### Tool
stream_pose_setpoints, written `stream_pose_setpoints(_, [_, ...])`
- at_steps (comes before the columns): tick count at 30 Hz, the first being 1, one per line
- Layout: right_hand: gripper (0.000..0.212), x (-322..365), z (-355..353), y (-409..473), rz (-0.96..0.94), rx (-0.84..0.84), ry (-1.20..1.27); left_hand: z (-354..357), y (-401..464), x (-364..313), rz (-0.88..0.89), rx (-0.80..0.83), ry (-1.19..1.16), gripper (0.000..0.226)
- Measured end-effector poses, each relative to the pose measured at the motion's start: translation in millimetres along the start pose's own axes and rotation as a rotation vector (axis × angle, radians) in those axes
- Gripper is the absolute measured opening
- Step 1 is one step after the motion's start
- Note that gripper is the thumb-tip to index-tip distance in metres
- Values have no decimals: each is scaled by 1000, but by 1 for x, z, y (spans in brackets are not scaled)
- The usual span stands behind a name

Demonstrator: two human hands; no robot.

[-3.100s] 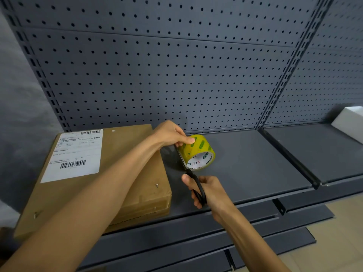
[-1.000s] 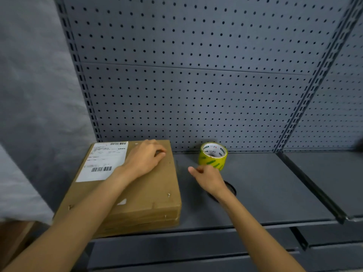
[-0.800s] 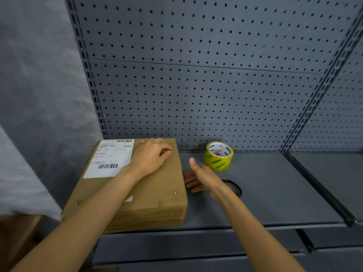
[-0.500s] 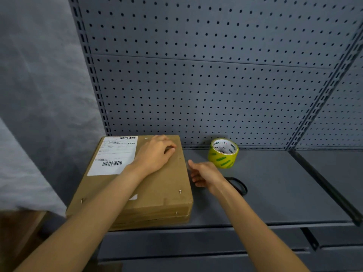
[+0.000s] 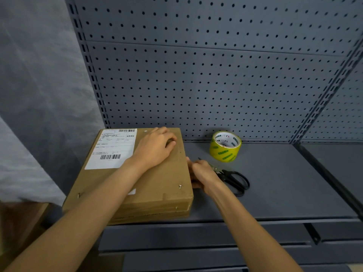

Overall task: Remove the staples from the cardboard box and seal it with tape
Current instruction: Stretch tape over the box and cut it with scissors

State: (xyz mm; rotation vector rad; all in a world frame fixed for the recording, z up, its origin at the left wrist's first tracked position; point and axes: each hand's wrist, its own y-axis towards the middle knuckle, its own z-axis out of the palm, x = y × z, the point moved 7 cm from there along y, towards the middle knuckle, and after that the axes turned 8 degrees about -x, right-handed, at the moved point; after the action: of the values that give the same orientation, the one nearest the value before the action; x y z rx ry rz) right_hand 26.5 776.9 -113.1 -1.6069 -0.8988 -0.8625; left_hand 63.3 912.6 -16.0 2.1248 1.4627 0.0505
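The left hand lies palm down on the far right part of the cardboard box, fingers curled a little and holding nothing; I think it presses the lid so the box does not slide. The right hand is at the right side wall of the box, fingers bent toward the edge. Whether it grips the flap or only touches it I cannot tell, but no tool is in it. This looks like a hold for turning or lifting the box.

The box lies flat at the left end of the shelf, with a white shipping label on its far left part. Staples are still in the near corners, so the removing seems not finished.

Just right of the right hand lie the black scissors, and beyond them, near the pegboard, the yellow tape roll rests alone.

Three seconds ago the two hands held the tape roll and the scissors; now both things are put down, and the right hand has moved left to the box.
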Motion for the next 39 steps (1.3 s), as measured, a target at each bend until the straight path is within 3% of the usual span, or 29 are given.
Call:
stream_pose_setpoints(5, [12, -2, -2, -2, -38, -23, 2, -2, -1, -2, 0, 5, 16, 27])
stream_pose_setpoints(11, [25, 14, -14, -5, -316, -210, -10, 1, -2, -1, -11, 27, 23, 29])
stream_pose_setpoints(17, [53, 4, 16, -25, -243, 201, 130, 13, -1, 7, -72, 184, 95, 49])
stream_pose_setpoints(21, [61, -2, 21, -27, -256, 255, 149, 28, -2, 14, -119, 350, 168, 52])
stream_pose_setpoints(25, [95, -12, 23, -29, -248, 246, 74, 28, -2, 15, -117, 351, 187, 52])
stream_pose_setpoints(28, [65, -7, 10, -28, -283, 197, 51, 26, -3, 13, -132, 330, 156, 52])
stream_pose_setpoints(31, [43, 10, -13, -25, -362, 56, 10, 12, -3, 7, -143, 209, 103, 48])
stream_pose_setpoints(35, [47, 45, -22, -35, -616, 14, -182, -12, -11, -9, -111, 121, 72, 41])
stream_pose_setpoints(39, [52, 64, 7, -52, -869, 112, -594, -11, -41, -5, -81, 336, 41, 49])
